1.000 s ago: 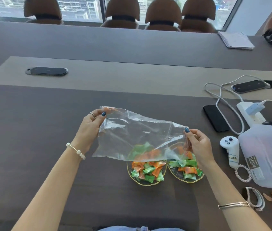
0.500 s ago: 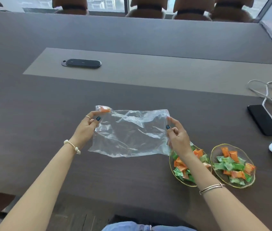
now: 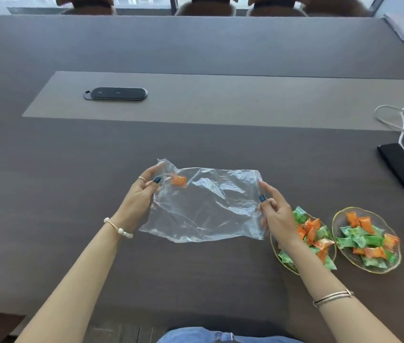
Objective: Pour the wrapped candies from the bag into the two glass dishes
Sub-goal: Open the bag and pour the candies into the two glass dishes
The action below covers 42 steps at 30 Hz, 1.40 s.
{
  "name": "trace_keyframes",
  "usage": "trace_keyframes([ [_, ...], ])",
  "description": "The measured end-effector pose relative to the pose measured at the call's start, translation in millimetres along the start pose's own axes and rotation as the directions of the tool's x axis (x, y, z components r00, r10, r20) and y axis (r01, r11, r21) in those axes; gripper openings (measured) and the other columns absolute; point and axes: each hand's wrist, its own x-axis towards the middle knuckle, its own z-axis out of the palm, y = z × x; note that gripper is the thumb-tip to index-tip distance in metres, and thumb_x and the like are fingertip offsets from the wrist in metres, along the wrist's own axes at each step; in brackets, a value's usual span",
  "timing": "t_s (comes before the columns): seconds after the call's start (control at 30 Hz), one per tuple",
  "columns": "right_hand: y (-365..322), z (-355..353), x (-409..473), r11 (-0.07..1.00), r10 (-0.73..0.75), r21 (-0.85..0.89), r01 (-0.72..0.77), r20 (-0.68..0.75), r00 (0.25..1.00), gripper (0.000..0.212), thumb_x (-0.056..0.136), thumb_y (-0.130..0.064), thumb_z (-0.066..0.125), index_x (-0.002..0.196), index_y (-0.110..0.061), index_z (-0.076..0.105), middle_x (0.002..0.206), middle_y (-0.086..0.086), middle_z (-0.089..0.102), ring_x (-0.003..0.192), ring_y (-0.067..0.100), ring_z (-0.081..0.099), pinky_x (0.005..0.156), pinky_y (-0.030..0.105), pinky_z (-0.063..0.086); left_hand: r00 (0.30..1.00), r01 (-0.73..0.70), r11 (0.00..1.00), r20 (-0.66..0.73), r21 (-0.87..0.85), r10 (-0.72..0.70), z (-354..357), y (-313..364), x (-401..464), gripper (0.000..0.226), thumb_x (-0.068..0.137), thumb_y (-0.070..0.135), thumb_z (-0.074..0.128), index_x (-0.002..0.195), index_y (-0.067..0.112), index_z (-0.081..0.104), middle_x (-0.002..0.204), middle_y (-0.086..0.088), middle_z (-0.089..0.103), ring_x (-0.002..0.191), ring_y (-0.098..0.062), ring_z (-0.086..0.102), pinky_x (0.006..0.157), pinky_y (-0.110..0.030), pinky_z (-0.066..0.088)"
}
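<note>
My left hand point(image 3: 141, 196) pinches the closed corner of the clear, crinkled plastic bag point(image 3: 206, 206), thumb and forefinger clamped on the film. One orange wrapped candy point(image 3: 179, 180) sits inside the bag just beside that thumb, lodged near the upper left corner. The rest of the bag looks empty and hangs flat above the dark wood-grain table point(image 3: 72, 231).

My right hand point(image 3: 276, 214) holds the bag's opposite edge, which I take to be the mouth (I cannot make out a seal strip for certain), fingertips closed on the plastic. Just right of that hand, partly under my wrist, is the nearer gold-rimmed oval glass dish point(image 3: 279, 256), heaped with green and orange candies. Beside it, close but apart, is the farther gold-rimmed oval glass dish point(image 3: 339, 219), similarly filled.

Judgement: pouring is nearly done; one candy is left. To finish well:
- carry the mouth over a dish before tilting, since the bag now sits left of both dishes;
- raise the left corner above the right so the candy slides along the film;
- keep the mouth spread, not pinched shut;
- a light shake may be needed, as thin film tends to cling;
- tilt low, so the candy does not bounce off the heap.
</note>
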Motion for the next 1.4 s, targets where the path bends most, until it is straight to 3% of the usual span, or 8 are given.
trace_keyframes([
  [0.13,-4,-50,-8,0.995,0.027,0.097,-0.012,-0.159,0.987,0.04,0.093,-0.005,0.043,0.119,-0.033,0.056,0.061,-0.006,0.055,0.038,0.003,0.043,0.039,0.014,0.041,0.988,-0.023,0.996,0.15,-0.087,0.036,47,37,3,0.048,0.093,0.003,0.033,0.121,0.034,0.058,0.103,0.004,0.07,0.086,-0.016,0.062,0.08,-0.031,0.052],
  [0.33,22,-130,-27,0.972,0.161,0.215,-0.097,-0.305,0.939,0.035,0.092,-0.007,0.045,0.111,-0.032,0.06,0.044,-0.012,0.05,0.036,0.005,0.036,0.034,0.019,0.035,0.911,0.024,0.985,0.41,-0.172,0.049,150,60,-9,0.047,0.093,0.0,0.033,0.123,0.028,0.056,0.06,0.011,0.059,0.05,-0.006,0.048,0.052,-0.016,0.046],
  [0.53,49,-196,-43,0.949,0.247,0.286,-0.134,-0.407,0.879,0.029,0.091,-0.008,0.048,0.107,-0.028,0.063,0.054,-0.012,0.056,0.039,0.002,0.041,0.039,0.012,0.037,0.827,0.097,0.97,0.561,-0.222,0.046,243,63,-24,0.047,0.094,-0.001,0.029,0.132,0.021,0.047,0.053,0.014,0.06,0.046,-0.003,0.053,0.051,-0.015,0.046],
  [0.67,62,-224,-45,0.941,0.276,0.303,-0.151,-0.429,0.86,0.031,0.09,-0.011,0.05,0.104,-0.034,0.065,0.082,0.004,0.061,0.068,0.021,0.05,0.051,0.021,0.043,0.814,0.151,0.95,0.579,-0.274,0.038,275,65,-28,0.046,0.094,0.001,0.032,0.126,0.025,0.053,0.053,0.011,0.058,0.047,-0.004,0.051,0.053,-0.017,0.047],
  [0.9,68,-251,-47,0.917,0.291,0.38,-0.121,-0.431,0.854,0.028,0.092,-0.007,0.048,0.11,-0.023,0.062,0.081,-0.001,0.065,0.055,0.0,0.064,0.044,0.015,0.047,0.84,0.127,0.944,0.54,-0.303,0.06,299,65,-30,0.045,0.094,0.002,0.033,0.121,0.028,0.057,0.051,0.008,0.055,0.046,-0.006,0.048,0.054,-0.018,0.045],
  [1.03,64,-244,-43,0.907,0.303,0.399,-0.133,-0.399,0.866,0.025,0.092,-0.008,0.049,0.111,-0.019,0.062,0.081,-0.001,0.065,0.055,0.007,0.061,0.046,0.017,0.048,0.897,0.059,0.961,0.436,-0.272,0.069,282,62,-31,0.044,0.093,0.003,0.036,0.118,0.03,0.06,0.058,0.006,0.059,0.049,-0.007,0.052,0.055,-0.019,0.048],
  [1.2,49,-197,-29,0.941,0.247,0.296,-0.163,-0.276,0.929,0.02,0.091,-0.013,0.052,0.107,-0.014,0.065,0.062,-0.004,0.058,0.045,0.001,0.051,0.046,0.017,0.044,0.98,-0.138,0.99,0.145,0.003,0.136,212,47,-27,0.042,0.091,0.003,0.039,0.12,0.027,0.06,0.116,0.009,0.065,0.097,-0.005,0.062,0.08,-0.019,0.049],
  [1.4,17,-105,-16,0.994,0.072,0.085,-0.064,-0.091,0.993,0.013,0.091,-0.014,0.053,0.1,-0.016,0.062,0.067,0.0,0.061,0.048,0.003,0.053,0.046,0.017,0.045,0.976,-0.093,0.977,-0.176,0.193,0.128,102,9,-23,0.032,0.09,0.013,0.045,0.103,0.033,0.066,0.087,-0.007,0.059,0.077,-0.015,0.051,0.078,-0.027,0.045],
])
